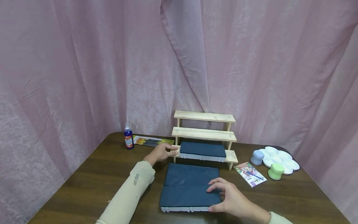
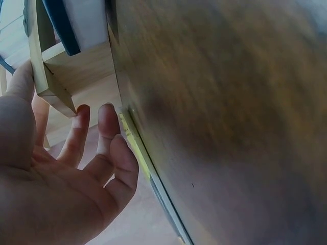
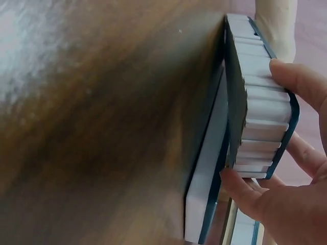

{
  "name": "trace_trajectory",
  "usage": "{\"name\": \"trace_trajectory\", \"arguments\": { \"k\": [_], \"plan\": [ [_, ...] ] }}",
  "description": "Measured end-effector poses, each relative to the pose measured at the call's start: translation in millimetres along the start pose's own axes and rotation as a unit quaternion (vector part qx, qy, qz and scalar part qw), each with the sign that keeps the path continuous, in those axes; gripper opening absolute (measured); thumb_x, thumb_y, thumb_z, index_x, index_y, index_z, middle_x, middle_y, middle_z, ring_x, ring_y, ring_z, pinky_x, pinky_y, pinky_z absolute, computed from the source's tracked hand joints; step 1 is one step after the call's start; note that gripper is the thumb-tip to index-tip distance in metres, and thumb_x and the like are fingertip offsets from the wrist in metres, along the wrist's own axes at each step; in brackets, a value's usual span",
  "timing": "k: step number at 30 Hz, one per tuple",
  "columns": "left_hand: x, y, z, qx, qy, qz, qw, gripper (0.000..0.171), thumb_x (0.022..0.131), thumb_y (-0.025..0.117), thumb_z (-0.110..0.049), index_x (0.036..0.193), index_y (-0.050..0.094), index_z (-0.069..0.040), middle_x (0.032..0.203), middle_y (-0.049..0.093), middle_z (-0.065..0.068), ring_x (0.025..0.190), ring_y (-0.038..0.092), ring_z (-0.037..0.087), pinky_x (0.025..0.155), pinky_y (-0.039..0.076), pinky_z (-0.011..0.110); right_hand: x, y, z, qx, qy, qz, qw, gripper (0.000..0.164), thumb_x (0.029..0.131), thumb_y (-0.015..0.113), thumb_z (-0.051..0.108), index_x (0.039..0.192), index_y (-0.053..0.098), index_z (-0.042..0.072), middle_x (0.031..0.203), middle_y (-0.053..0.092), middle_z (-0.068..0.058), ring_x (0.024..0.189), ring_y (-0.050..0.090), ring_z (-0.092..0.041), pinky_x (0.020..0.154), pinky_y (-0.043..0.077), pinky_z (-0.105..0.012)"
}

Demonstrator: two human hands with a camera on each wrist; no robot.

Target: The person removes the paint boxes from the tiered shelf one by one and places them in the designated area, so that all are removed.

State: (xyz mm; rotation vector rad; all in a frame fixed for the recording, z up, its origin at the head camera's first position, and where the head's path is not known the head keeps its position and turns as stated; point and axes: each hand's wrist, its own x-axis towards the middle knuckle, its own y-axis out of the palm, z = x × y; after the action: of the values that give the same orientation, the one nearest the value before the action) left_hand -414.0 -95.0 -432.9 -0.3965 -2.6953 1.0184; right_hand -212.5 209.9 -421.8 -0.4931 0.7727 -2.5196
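My left hand [image 1: 161, 152] grips the left end of the lowest shelf of a wooden three-step stand [image 1: 204, 133]. In the left wrist view its thumb and fingers bracket the shelf board [image 2: 48, 84]. A flat white box with a dark blue lid [image 1: 202, 149] lies on that shelf. My right hand [image 1: 230, 199] holds a similar box [image 1: 184, 196] by its right end, thumb at the near corner and fingers on the lid. The right wrist view shows its ribbed white side [image 3: 263, 102] tilted over another blue-lidded box [image 3: 204, 194] on the table.
A blue bottle [image 1: 129, 138] and a pack of brushes [image 1: 153, 141] are at the back left. On the right are a picture card pack with a brush [image 1: 250, 174], a blue pot [image 1: 257, 157], a green pot [image 1: 275, 171] and a white flower-shaped palette [image 1: 292, 165]. Pink curtains hang behind.
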Motion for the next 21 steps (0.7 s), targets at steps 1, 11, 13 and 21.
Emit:
{"name": "trace_trajectory", "arguments": {
  "k": [1,11,13,21],
  "plan": [
    [-0.1,0.2,0.0,0.002,-0.002,0.000,1.0000,0.029,0.088,0.077,-0.034,0.113,0.077,-0.019,0.133,0.061,0.015,0.126,0.054,0.034,0.105,0.044,0.049,0.1,1.0,-0.5,-0.005,-0.005,-0.003,1.000,0.039,0.074,0.089,0.027,0.106,0.070,0.015,0.125,0.056,-0.013,0.110,0.054,-0.022,0.077,0.055,-0.031],
    [-1.1,0.8,-1.5,-0.001,-0.011,-0.006,0.9999,0.028,0.089,0.076,-0.032,0.113,0.077,-0.020,0.133,0.062,0.013,0.126,0.055,0.032,0.104,0.044,0.047,-3.1,8.1,-5.8,-0.050,-0.026,-0.019,0.998,0.041,0.071,0.090,0.036,0.103,0.071,0.019,0.120,0.060,-0.008,0.105,0.056,-0.014,0.073,0.052,-0.026],
    [-1.6,0.8,-1.8,0.001,-0.011,-0.005,0.9999,0.028,0.089,0.075,-0.032,0.114,0.077,-0.020,0.132,0.062,0.013,0.125,0.055,0.032,0.104,0.045,0.048,-3.4,8.6,-6.2,-0.057,-0.027,-0.020,0.998,0.042,0.071,0.090,0.037,0.103,0.071,0.019,0.119,0.061,-0.007,0.104,0.056,-0.013,0.071,0.051,-0.025],
    [-0.9,1.1,-2.4,0.002,-0.004,-0.004,1.0000,0.028,0.089,0.075,-0.032,0.114,0.077,-0.019,0.131,0.063,0.013,0.125,0.056,0.032,0.103,0.046,0.047,-3.3,9.1,-6.8,-0.090,-0.026,-0.013,0.996,0.049,0.069,0.090,0.041,0.106,0.070,0.017,0.118,0.061,-0.003,0.106,0.058,-0.015,0.075,0.052,-0.027]
  ]
}}
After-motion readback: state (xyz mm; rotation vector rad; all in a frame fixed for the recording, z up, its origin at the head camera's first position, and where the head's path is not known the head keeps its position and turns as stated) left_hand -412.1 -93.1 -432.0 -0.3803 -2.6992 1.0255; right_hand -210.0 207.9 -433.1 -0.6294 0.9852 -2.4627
